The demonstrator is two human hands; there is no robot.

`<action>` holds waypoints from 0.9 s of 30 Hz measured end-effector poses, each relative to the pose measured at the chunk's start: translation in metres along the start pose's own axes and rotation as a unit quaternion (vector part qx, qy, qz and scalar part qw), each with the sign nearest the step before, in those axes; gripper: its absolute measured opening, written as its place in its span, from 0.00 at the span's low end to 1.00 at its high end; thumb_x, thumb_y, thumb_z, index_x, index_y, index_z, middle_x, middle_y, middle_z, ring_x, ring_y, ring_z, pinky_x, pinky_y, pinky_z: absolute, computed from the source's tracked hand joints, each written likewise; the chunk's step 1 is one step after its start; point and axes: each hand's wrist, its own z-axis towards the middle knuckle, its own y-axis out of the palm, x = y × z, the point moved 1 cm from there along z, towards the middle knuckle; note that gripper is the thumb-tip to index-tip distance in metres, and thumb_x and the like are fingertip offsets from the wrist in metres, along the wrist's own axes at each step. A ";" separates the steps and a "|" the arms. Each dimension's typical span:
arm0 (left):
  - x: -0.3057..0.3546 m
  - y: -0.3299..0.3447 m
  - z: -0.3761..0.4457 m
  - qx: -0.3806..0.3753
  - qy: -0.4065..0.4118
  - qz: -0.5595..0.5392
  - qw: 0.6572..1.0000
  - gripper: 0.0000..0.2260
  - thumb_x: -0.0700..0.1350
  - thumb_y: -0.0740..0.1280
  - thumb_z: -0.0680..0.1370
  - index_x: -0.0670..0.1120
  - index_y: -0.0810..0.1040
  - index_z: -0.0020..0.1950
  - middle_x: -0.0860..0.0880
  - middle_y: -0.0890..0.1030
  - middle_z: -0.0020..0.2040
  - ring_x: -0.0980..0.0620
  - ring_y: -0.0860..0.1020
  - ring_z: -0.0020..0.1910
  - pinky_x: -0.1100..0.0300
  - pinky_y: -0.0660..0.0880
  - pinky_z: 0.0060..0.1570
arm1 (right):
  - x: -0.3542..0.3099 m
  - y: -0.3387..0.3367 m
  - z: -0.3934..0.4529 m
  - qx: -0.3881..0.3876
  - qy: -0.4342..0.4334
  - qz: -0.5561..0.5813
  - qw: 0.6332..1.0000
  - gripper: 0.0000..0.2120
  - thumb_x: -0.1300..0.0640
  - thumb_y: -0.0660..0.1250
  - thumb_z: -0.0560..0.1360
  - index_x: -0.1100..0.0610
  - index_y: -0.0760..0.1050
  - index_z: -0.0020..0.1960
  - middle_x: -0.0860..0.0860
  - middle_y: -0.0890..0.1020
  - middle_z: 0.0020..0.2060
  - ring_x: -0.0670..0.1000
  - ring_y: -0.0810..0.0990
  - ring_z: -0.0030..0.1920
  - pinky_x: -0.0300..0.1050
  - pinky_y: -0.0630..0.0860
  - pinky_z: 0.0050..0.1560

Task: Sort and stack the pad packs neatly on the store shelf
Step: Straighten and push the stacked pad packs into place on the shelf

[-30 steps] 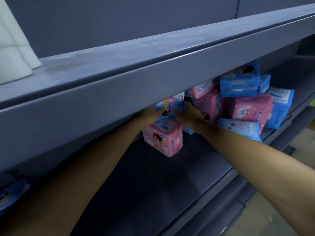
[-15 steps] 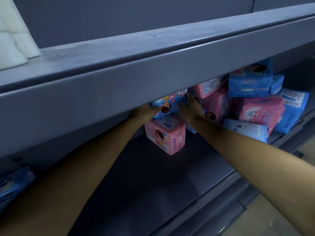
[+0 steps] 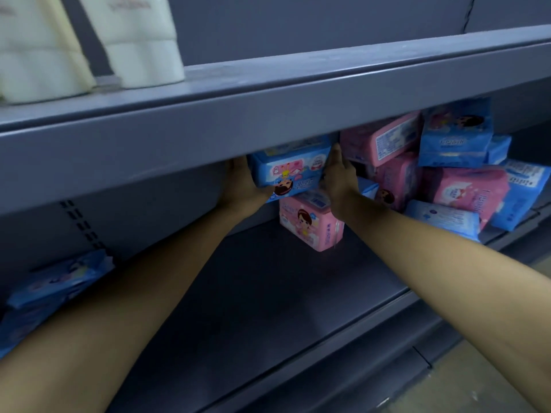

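On grey store shelf [image 3: 268, 293] — pad packs [image 3: 465, 192] heaped right, toilet rolls [image 3: 143, 40] above.

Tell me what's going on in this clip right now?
A person is stocking a store shelf. Both hands reach in under the upper shelf: the left hand and right hand hold a blue pad pack by its two ends, directly above a pink pad pack standing on the shelf. To the right lies an unsorted heap of pink and blue packs.
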 end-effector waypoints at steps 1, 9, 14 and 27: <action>-0.003 -0.005 -0.005 -0.001 0.006 -0.008 1.000 0.39 0.39 0.77 0.67 0.44 0.60 0.73 0.45 0.69 0.69 0.50 0.68 0.68 0.53 0.69 0.66 | -0.001 0.002 -0.007 -0.003 0.003 0.002 1.000 0.32 0.33 0.50 0.76 0.53 0.69 0.68 0.55 0.76 0.63 0.58 0.75 0.62 0.58 0.72 0.63; -0.019 -0.056 -0.047 -0.020 -0.023 -0.155 0.987 0.31 0.58 0.70 0.73 0.50 0.64 0.72 0.52 0.74 0.65 0.55 0.75 0.61 0.53 0.73 0.64 | -0.003 0.027 -0.071 -0.034 0.051 0.052 0.997 0.27 0.31 0.52 0.75 0.51 0.75 0.56 0.54 0.82 0.51 0.51 0.82 0.46 0.44 0.79 0.42; -0.030 -0.087 -0.075 0.001 -0.128 -0.232 0.964 0.19 0.61 0.60 0.79 0.48 0.71 0.60 0.48 0.79 0.56 0.49 0.80 0.53 0.43 0.77 0.56 | 0.003 0.042 -0.115 -0.082 0.093 0.069 0.990 0.32 0.30 0.49 0.75 0.51 0.72 0.65 0.54 0.80 0.56 0.52 0.79 0.53 0.45 0.79 0.48; -0.053 -0.139 -0.147 0.027 -0.196 -0.289 0.937 0.07 0.33 0.63 0.74 0.44 0.76 0.41 0.49 0.77 0.37 0.52 0.75 0.36 0.60 0.71 0.34 | 0.020 0.059 -0.200 -0.119 0.115 0.043 0.985 0.22 0.32 0.59 0.73 0.48 0.75 0.54 0.50 0.84 0.48 0.54 0.83 0.48 0.52 0.80 0.44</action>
